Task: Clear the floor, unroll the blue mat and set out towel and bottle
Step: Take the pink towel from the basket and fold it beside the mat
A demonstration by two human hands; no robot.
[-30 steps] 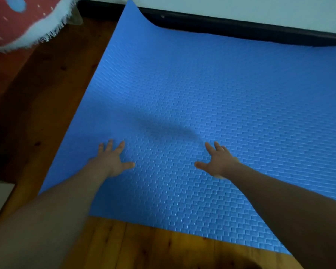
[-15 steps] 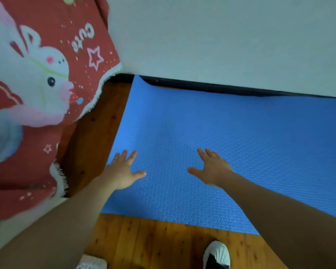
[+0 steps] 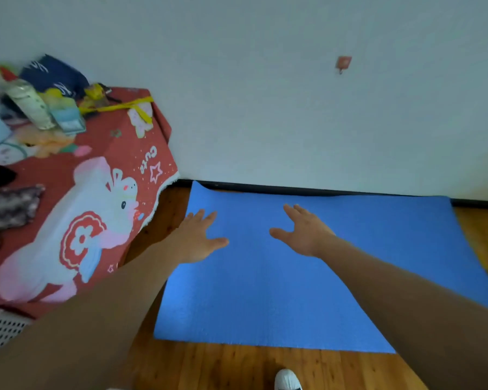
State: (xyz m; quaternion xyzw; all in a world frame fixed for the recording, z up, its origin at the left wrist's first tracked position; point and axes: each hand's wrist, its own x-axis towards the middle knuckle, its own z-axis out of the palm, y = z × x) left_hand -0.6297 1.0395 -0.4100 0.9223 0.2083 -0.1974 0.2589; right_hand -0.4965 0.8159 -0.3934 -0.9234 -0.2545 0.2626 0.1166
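Within 1 second the left hand [image 3: 197, 240] and right hand [image 3: 304, 235] had lifted off the blue foam mat [image 3: 293, 294], fingers [image 3: 202, 216] spread, leaving it flat across the frame's lower centre, so unrolling looked done, with towel and bottle remaining.

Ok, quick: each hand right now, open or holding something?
Left hand: open, fingers spread, holding nothing.
Right hand: open, holding nothing, over the blue mat.
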